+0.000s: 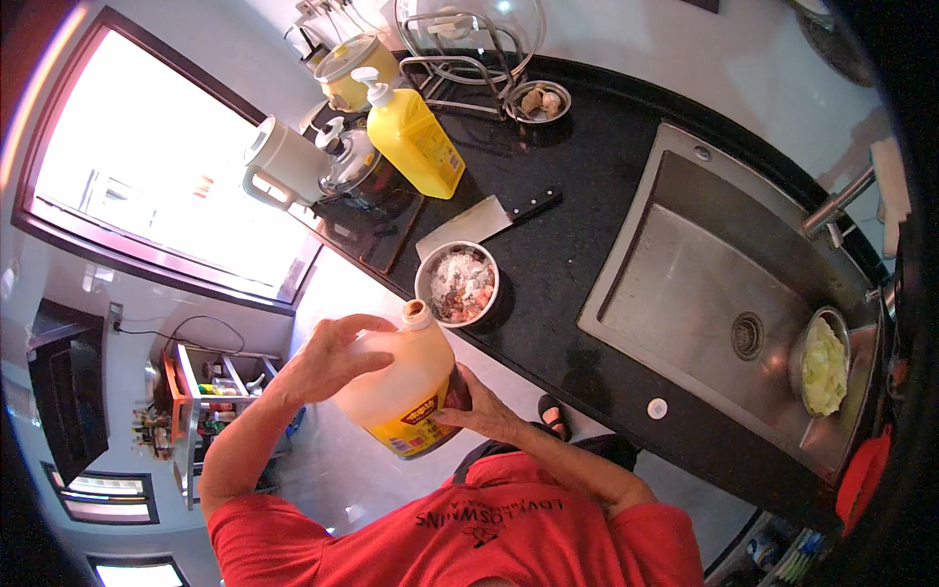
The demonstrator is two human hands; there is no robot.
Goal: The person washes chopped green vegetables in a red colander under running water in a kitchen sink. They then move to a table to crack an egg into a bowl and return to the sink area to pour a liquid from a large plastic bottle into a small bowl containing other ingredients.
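Note:
A big translucent plastic jug (391, 357) with a yellow and red label is held in both hands above the counter's front edge. Its brown-rimmed mouth is uncapped and tilts toward a metal bowl (419, 284). My left hand (337, 357) wraps round the jug's upper side. Lower down, my right hand (479, 406) grips the side near the base. In the bowl lie pink meat pieces (474, 295) with white powder and dark sauce on them. No stream from the jug can be seen. Just behind the bowl, a cleaver (484, 223) rests on the counter.
A yellow pump bottle (416, 142), a lidded pot (350, 161) and a pale kettle (282, 161) stand at the back left. To the right is a steel sink (675, 284) holding a bowl of pale green cut vegetable (825, 367). A small round white disc (657, 408) lies near the counter edge.

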